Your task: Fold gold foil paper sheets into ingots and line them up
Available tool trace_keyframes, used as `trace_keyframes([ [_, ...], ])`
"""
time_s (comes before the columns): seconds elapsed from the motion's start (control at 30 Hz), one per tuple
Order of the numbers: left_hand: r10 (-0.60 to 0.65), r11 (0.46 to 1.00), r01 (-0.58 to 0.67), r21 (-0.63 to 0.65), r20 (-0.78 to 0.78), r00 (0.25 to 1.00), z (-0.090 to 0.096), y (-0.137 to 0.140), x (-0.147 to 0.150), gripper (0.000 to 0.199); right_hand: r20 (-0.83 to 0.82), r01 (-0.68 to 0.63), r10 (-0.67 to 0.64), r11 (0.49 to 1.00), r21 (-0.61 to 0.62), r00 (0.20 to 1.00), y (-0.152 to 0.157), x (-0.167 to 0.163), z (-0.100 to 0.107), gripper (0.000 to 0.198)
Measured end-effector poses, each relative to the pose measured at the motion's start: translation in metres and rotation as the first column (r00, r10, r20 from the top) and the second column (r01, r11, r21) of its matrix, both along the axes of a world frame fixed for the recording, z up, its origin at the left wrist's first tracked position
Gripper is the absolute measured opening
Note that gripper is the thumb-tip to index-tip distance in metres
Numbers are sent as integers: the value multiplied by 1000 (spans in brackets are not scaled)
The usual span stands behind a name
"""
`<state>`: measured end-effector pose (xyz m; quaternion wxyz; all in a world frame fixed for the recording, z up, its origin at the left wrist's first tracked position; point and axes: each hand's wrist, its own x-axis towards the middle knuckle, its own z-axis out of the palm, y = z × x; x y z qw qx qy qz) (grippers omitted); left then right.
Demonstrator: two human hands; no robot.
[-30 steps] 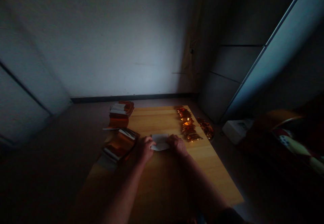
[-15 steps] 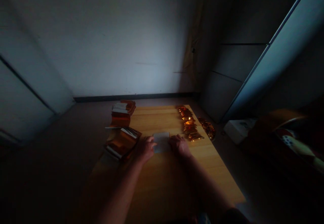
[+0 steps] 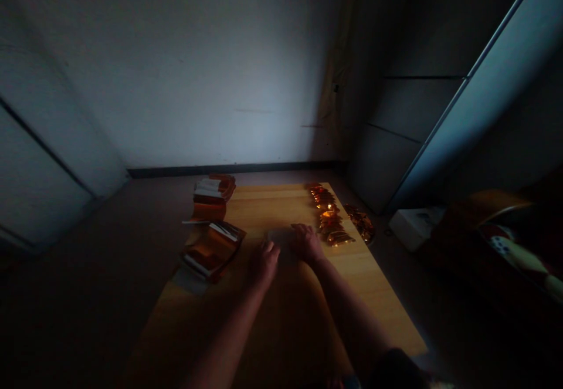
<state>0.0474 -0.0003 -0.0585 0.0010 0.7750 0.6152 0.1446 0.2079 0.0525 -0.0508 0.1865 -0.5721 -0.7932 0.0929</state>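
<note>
beside both hands, foil stacks [image 3: 213, 248] (left) and folded foil pieces [image 3: 329, 220] (right).

your left hand [image 3: 265, 260] slid right, nearer right hand [image 3: 304, 241] | white sheet [image 3: 281, 237] now darker, mostly covered

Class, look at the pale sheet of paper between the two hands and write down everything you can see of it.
The sheet of paper is pale grey-white in the dim light, small, roughly rectangular and seemingly thin. It lies flat on the wooden table, midway between the stacks on the left and the row of gold pieces on the right. The right hand rests on its right edge and hides that part; the left hand sits at its near left corner. Any fold or print is too dark to tell.
</note>
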Motion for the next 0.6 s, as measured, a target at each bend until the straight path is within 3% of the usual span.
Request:
trace_keyframes([
  [0.1,-41,999,42,-14,17,999,5,-6,-3,29,82,46,-38,994,-97,996,6,-8,13,61],
  [0.27,-60,998,61,-24,38,997,5,-12,-4,33,156,21,4,987,-160,988,15,-17,23,48],
  [0.43,-29,999,31,-20,82,996,3,-11,-3,29,171,-54,63,997,-57,983,13,-18,18,23],
  [0.6,-20,1000,20,-3,116,993,-1,-11,-3,18,212,-171,160,985,34,964,-4,-13,11,20],
])
